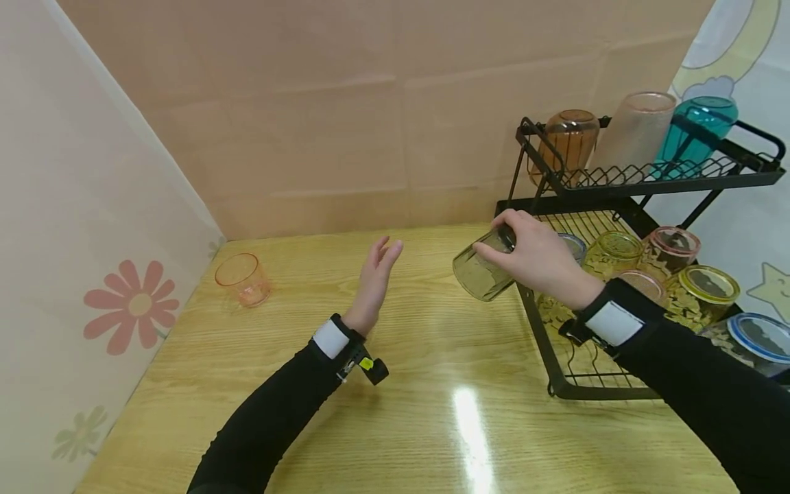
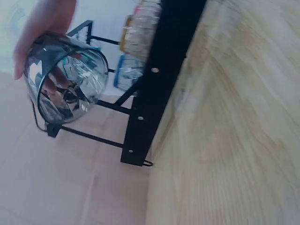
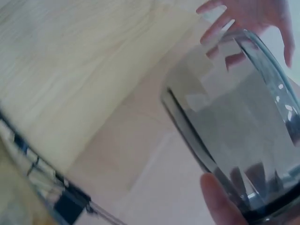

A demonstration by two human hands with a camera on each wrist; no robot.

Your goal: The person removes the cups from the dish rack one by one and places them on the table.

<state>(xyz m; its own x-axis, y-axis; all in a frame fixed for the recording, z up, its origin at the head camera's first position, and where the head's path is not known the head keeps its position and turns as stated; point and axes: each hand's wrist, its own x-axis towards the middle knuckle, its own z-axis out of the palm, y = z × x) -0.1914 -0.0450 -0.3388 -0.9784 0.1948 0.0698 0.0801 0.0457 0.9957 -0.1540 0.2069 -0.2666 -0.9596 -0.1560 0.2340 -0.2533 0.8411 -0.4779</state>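
Observation:
My right hand (image 1: 543,257) grips a smoky grey drinking glass (image 1: 484,271) by its base end, above the table beside the rack. The glass is tilted, its mouth pointing down and to the left; in the left wrist view the glass (image 2: 35,75) shows its round mouth. Apart from it, my left hand (image 1: 370,285) hovers over the middle of the table with straight fingers and holds nothing. In the right wrist view that left hand (image 3: 258,16) appears beyond the glass (image 3: 225,117). A pink-orange glass (image 1: 252,291) stands at the table's far left.
At the right stands a two-tier black wire rack (image 1: 558,387). Its upper tier bears a brown glass (image 1: 568,140), a pale pink glass (image 1: 632,134) and a teal glass (image 1: 697,130). Several lidded jars, including a blue-rimmed jar (image 1: 753,343), fill the lower tier. A paper-covered wall (image 1: 308,137) rises behind the table.

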